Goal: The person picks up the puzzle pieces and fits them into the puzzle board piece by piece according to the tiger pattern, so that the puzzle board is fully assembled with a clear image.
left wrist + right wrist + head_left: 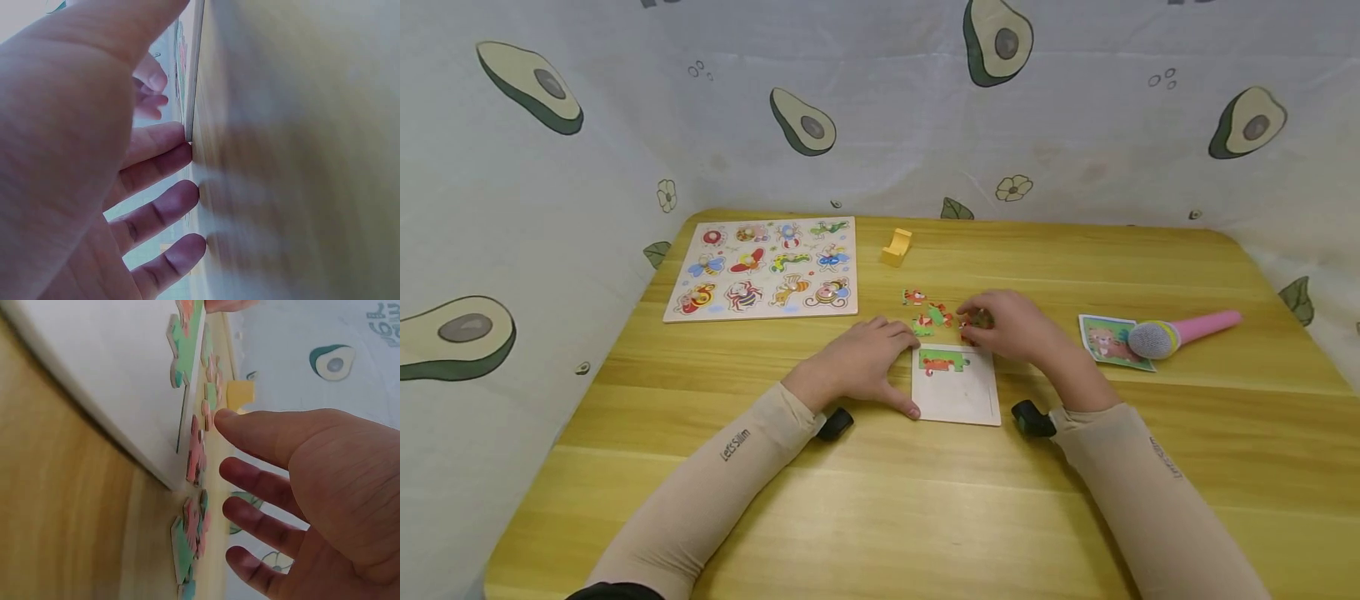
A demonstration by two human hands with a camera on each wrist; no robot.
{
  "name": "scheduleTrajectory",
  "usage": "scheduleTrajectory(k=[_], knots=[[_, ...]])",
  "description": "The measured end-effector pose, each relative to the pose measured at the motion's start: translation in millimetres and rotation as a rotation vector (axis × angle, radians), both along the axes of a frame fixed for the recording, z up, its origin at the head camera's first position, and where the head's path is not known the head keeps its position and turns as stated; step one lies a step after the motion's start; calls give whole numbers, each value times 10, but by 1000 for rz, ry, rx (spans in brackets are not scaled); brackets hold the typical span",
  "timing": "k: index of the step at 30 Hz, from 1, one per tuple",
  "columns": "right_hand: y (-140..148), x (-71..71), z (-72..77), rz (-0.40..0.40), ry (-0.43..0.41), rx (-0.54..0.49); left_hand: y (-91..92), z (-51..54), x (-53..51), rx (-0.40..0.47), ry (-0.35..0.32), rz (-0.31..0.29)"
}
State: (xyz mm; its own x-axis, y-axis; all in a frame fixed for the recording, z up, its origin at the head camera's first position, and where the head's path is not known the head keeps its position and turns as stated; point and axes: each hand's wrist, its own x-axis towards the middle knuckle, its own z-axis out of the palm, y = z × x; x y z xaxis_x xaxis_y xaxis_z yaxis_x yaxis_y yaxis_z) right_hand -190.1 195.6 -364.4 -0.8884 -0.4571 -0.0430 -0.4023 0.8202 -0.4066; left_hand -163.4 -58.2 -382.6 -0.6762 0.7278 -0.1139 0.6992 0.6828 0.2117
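A white puzzle board (958,398) lies flat on the table, with joined green and red pieces (943,361) along its far edge. At the board's left side is my left hand (861,362), its thumb by the near corner and its fingers by the far corner. In the left wrist view, an index fingertip (178,132) touches the board's corner. My right hand (1018,327) hovers over loose puzzle pieces (195,450) beyond the board. The right wrist view shows its fingers (250,481) apart, with nothing held between them. More loose pieces (938,314) lie near the far edge.
A peg puzzle (767,271) with insect pictures lies at the back left. Beside it stands a small yellow block (897,247). To the right, a pink toy microphone (1195,329) overlaps a picture card (1103,342). A patterned curtain (895,108) hangs behind the table.
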Motion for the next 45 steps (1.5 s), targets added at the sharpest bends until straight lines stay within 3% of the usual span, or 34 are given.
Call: scheduleTrajectory(k=[12,23,32,45], knots=[[-267,-291,60,16,-104,7,-3,15,0,-3,15,-6],[-508,-495,0,-24,-157,-7,-15,21,-6,-5,7,-6],[-542,-528,-38,-54,-158,4,-9,21,6,9,-2,-9],[-415,-505,-8,-30,-154,-13,-5,5,2,9,-5,-1]])
